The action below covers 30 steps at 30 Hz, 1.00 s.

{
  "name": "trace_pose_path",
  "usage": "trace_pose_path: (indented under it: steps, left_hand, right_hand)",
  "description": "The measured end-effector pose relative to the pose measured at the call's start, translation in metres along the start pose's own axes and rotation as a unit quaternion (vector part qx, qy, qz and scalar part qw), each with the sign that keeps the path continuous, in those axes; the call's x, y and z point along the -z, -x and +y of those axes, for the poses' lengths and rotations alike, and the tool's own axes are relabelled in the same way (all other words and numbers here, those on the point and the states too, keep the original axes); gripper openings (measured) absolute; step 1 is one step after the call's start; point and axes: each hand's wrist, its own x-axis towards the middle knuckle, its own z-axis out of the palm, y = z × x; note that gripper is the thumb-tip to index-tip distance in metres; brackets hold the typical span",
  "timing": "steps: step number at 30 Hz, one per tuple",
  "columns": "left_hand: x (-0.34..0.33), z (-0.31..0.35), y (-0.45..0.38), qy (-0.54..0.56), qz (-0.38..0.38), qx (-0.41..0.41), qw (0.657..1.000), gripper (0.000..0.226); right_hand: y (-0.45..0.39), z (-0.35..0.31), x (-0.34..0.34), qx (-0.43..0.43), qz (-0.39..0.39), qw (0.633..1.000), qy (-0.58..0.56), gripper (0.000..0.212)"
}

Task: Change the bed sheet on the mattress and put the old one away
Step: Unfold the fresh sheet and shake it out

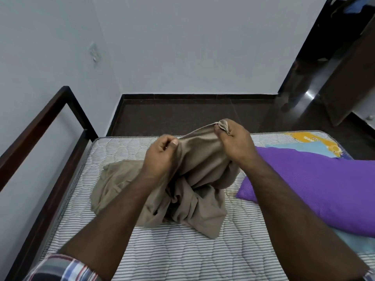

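A tan sheet (194,191) lies bunched at the centre of the frame on a bare striped mattress (182,256), its lower folds spread over the ticking and its upper edge lifted off it. The left hand (162,155) pinches that raised edge between thumb and curled fingers, just left of centre. The right hand (233,138) grips a gathered corner of the sheet, a little higher and to the right, so the cloth is stretched between the two hands. A purple pillow (308,183) lies on the mattress at the right of the frame, just beside the sheet. A dark wooden bed rail (40,122) runs along the left edge. Pale wall (182,47) fills the upper frame above a dark floor (182,116).
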Motion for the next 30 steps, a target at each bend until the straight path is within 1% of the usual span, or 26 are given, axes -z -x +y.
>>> trace_pose_path:
  steps: [2,3,5,6,7,8,9,10,11,12,13,14,15,16,18,20,21,22,23,24,25,26,27,28,29,30]
  left_hand:
    - [0.007,0.012,-0.008,-0.015,0.010,-0.021,1.000,0.015]
    - [0.007,0.021,-0.011,-0.017,-0.010,-0.040,0.999,0.015]
    - [-0.002,0.041,-0.012,-0.019,-0.088,-0.079,0.993,0.015]
    - [-0.008,0.050,-0.011,-0.006,-0.119,-0.091,0.989,0.015]
    - [-0.012,0.056,-0.012,0.023,-0.131,-0.087,0.987,0.014]
    - [-0.014,0.060,-0.012,0.054,-0.126,-0.071,0.988,0.013]
    - [-0.013,0.061,-0.011,0.082,-0.113,-0.055,0.989,0.011]
    - [-0.011,0.059,-0.010,0.104,-0.109,-0.041,0.988,0.010]
    - [-0.010,0.053,-0.006,0.116,-0.120,-0.026,0.986,0.010]
    - [-0.010,0.044,-0.001,0.122,-0.142,-0.006,0.982,0.015]
    - [-0.011,0.033,0.006,0.111,-0.167,0.014,0.979,0.022]
    - [-0.013,0.019,0.012,0.078,-0.183,0.023,0.980,0.027]
    - [-0.015,0.004,0.018,0.035,-0.181,0.022,0.983,0.029]
    - [-0.013,-0.009,0.023,0.005,-0.161,0.020,0.987,0.029]
    - [0.001,-0.032,0.025,-0.029,-0.098,0.029,0.994,0.024]
    - [0.020,-0.040,0.021,-0.025,-0.059,0.046,0.997,0.021]
    - [0.027,-0.039,0.017,-0.018,-0.048,0.046,0.998,0.020]
    - [0.030,-0.032,0.013,-0.013,-0.038,0.039,0.998,0.018]
    - [0.029,-0.021,0.009,-0.007,-0.034,0.027,0.999,0.015]
    - [0.025,-0.006,0.005,0.003,-0.037,0.012,0.999,0.011]
    - [0.017,0.011,0.002,0.017,-0.053,-0.005,0.998,0.008]
    - [0.010,0.028,0.000,0.028,-0.082,-0.031,0.996,0.007]
    - [0.004,0.041,-0.002,0.035,-0.116,-0.062,0.991,0.012]
    - [0.002,0.052,-0.004,0.032,-0.148,-0.087,0.985,0.020]
    - [0.002,0.058,-0.008,0.027,-0.171,-0.097,0.980,0.026]
    - [0.005,0.061,-0.010,0.021,-0.187,-0.097,0.977,0.028]
  right_hand:
    - [0.000,0.003,0.000,-0.001,-0.019,0.999,-0.045,0.013]
    - [0.001,0.002,-0.004,0.000,-0.035,0.996,-0.083,0.018]
    - [0.006,-0.010,-0.017,0.005,-0.103,0.979,-0.178,0.042]
    - [0.008,-0.015,-0.023,0.014,-0.144,0.968,-0.206,0.051]
    - [0.008,-0.018,-0.028,0.033,-0.181,0.959,-0.214,0.048]
    - [0.008,-0.018,-0.030,0.045,-0.198,0.960,-0.194,0.033]
    - [0.007,-0.019,-0.027,0.046,-0.196,0.968,-0.152,0.015]
    - [0.005,-0.018,-0.023,0.042,-0.177,0.977,-0.108,0.011]
    - [0.004,-0.015,-0.019,0.039,-0.149,0.986,-0.070,0.018]
    - [0.003,-0.012,-0.017,0.032,-0.119,0.991,-0.062,0.021]
    - [0.002,-0.013,-0.016,0.026,-0.088,0.993,-0.080,0.022]
    - [0.002,-0.016,-0.015,0.023,-0.059,0.993,-0.102,0.025]
    - [0.002,-0.020,-0.015,0.017,-0.035,0.992,-0.122,0.027]
    - [0.000,-0.022,-0.013,0.007,-0.008,0.991,-0.135,0.029]
    - [-0.007,-0.018,0.000,-0.010,0.067,0.987,-0.143,0.031]
    - [-0.013,-0.005,0.017,-0.030,0.135,0.983,-0.122,0.030]
    - [-0.015,0.001,0.022,-0.042,0.144,0.983,-0.102,0.028]
    - [-0.013,0.002,0.023,-0.052,0.134,0.985,-0.095,0.026]
    - [-0.010,0.000,0.019,-0.058,0.107,0.986,-0.115,0.020]
    - [-0.005,-0.005,0.010,-0.051,0.060,0.985,-0.153,0.014]
    - [0.002,-0.014,-0.001,-0.032,-0.004,0.981,-0.192,0.012]
    - [0.008,-0.023,-0.013,-0.010,-0.072,0.971,-0.226,0.014]
    - [0.014,-0.030,-0.023,0.011,-0.133,0.960,-0.247,0.023]
    - [0.017,-0.032,-0.029,0.029,-0.172,0.951,-0.255,0.035]
    - [0.016,-0.030,-0.032,0.043,-0.179,0.952,-0.244,0.045]
    - [0.012,-0.028,-0.030,0.050,-0.166,0.960,-0.220,0.047]
